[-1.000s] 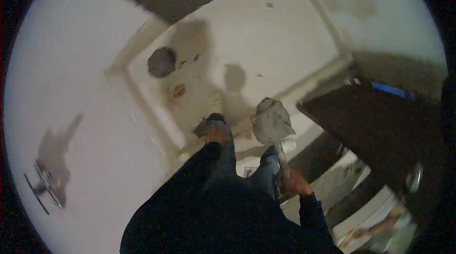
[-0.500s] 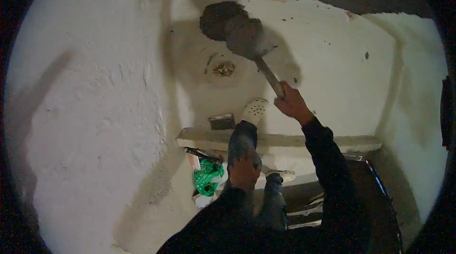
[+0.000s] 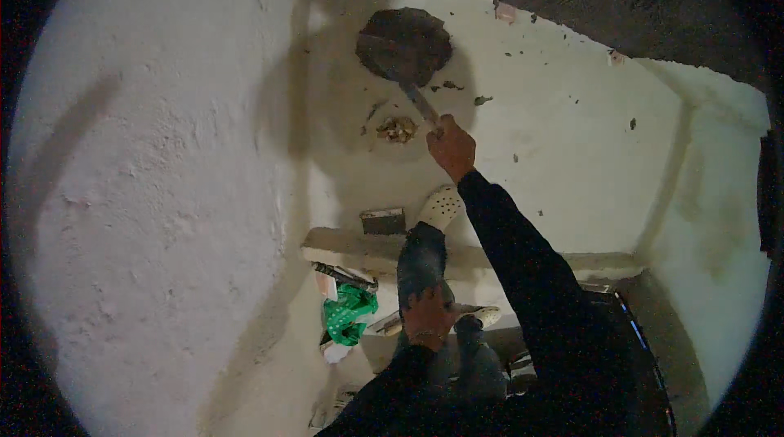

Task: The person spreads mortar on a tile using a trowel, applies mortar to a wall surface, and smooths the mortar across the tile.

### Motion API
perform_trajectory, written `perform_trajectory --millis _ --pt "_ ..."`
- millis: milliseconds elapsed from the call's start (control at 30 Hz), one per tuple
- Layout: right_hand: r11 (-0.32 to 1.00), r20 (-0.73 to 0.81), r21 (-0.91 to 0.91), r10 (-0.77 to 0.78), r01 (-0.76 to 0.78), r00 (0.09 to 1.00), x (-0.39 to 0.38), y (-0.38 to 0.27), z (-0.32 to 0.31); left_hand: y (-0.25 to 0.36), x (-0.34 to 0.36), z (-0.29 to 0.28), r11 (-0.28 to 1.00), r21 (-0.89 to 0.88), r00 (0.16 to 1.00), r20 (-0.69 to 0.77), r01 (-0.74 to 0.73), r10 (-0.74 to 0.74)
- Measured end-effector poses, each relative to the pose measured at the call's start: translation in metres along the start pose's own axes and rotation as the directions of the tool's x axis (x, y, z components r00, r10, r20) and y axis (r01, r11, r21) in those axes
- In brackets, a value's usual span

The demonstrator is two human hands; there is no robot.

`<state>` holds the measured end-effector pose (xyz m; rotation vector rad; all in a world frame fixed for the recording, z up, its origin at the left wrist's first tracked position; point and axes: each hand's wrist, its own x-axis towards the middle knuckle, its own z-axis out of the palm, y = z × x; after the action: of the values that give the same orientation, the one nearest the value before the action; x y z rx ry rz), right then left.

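Observation:
In the head view my right hand (image 3: 449, 147) grips the handle (image 3: 420, 102) of a long-handled tool. Its head is hard to tell apart from the dark, rounded patch of grey mortar-like material (image 3: 403, 43) it points into. Below that patch, beside the handle, lies a small crumbly beige pile (image 3: 397, 130), with dark flecks around. My left hand (image 3: 428, 316) rests on my leg with its fingers apart. A small dark rectangular object (image 3: 382, 221) lies next to my light perforated clog (image 3: 441, 204).
A pale ledge (image 3: 343, 245) crosses below the raised surface. Beneath it are a green dotted bag (image 3: 351, 314) and other items. A rough white wall (image 3: 147, 208) rises at left, a greenish wall (image 3: 710, 184) at right, and dark grey rough material (image 3: 629, 4) fills the upper right.
My right hand has swung the tool up from beside my legs to the dark patch. My left hand still rests on my leg. The view has turned.

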<state>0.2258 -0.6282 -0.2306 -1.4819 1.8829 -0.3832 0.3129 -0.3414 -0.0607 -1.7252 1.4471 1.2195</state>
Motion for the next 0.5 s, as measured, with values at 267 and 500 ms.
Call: perform_trajectory --millis 267,500 --pt "0.985 0.074 -0.087 -0.140 0.146 0.987 0.077 0.049 -0.026 0.031 0.001 -0.016 0.999 -0.027 0.997 -0.070 -0.042 0.040" --pt "0.909 0.279 -0.157 -0.334 0.385 0.901 -0.011 0.097 -0.028 0.032 -0.001 -0.025 0.991 0.048 0.992 0.019 -0.122 0.122"
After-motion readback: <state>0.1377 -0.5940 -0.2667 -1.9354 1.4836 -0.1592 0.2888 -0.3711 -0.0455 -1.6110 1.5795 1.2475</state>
